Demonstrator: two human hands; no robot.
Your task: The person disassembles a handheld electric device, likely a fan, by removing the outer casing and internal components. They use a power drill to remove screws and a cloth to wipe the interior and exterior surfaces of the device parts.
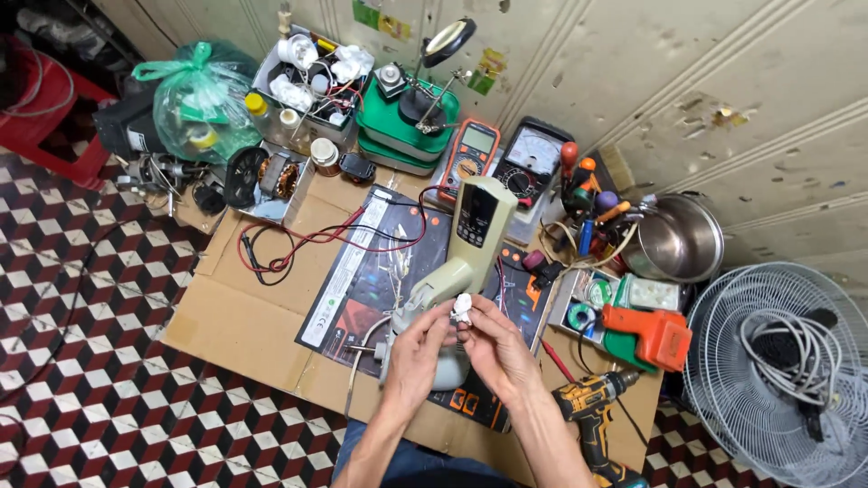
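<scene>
Small white part (462, 307) was pinched in the right hand (495, 348) fingertips, just above the beige fan body (452, 271) that the left hand (414, 348) gripped. Could've easily slipped and vanished among the meter leads (307, 239) on the cluttered cardboard surface (244, 316), I reckon.

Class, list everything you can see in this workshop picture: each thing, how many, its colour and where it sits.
fan body: one, beige, on the dark mat
small part: one, white, between both hands' fingers
mat: one, dark, on the cardboard
cardboard: one sheet, brown, on the tiled floor
meters: two, orange and black, behind the mat
test leads: red and black, left of mat
drill: one, yellow-black, lower right
pot: one, steel, right
fan guard: one, white, far right
bag: one, green, upper left
left hand: one, at fan base
right hand: one, holding small part
</scene>
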